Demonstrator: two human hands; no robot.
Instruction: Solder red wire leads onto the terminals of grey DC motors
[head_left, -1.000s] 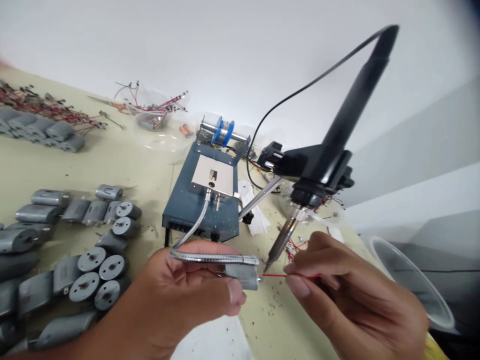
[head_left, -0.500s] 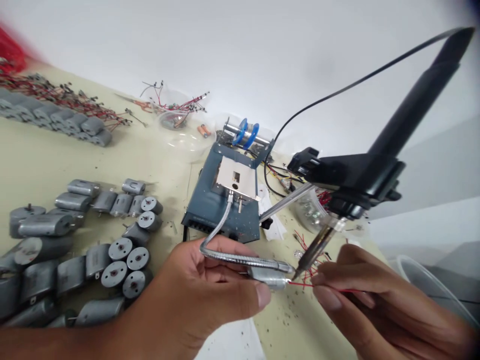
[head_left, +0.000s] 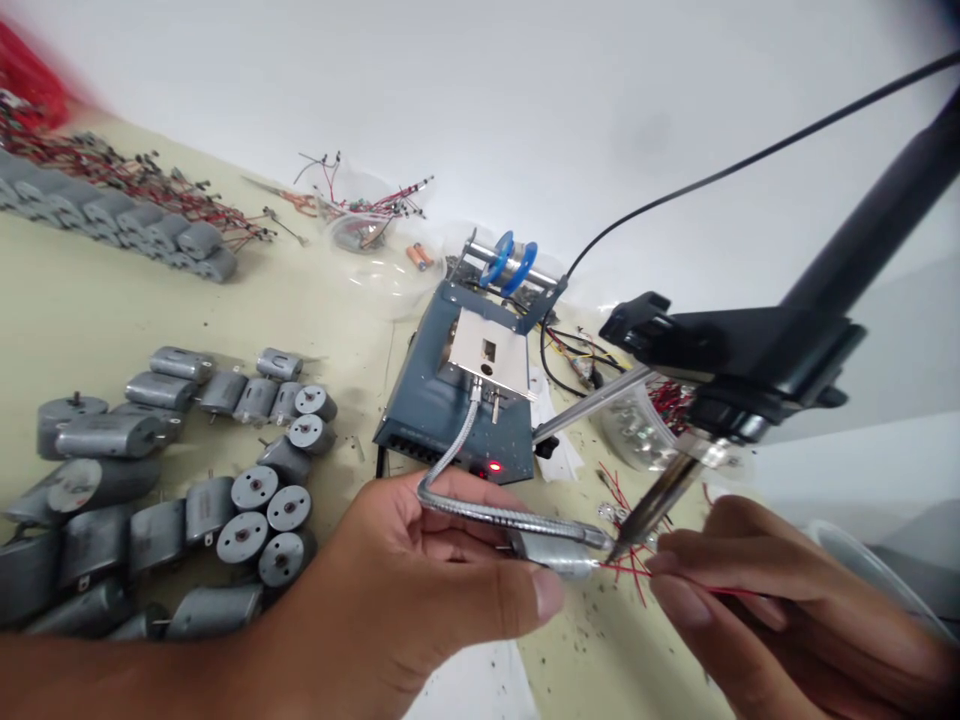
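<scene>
the left hand [head_left: 450,590] has its grip closed around a small gray motor [head_left: 559,554], which is held above the tabletop [head_left: 300,320], just under the end of the flexible metal tube [head_left: 510,518]. the right hand [head_left: 757,590] pinches a red wire [head_left: 624,569] between thumb and finger, and the wire reaches to the motor's end, near the tip of the soldering iron [head_left: 652,500].
</scene>
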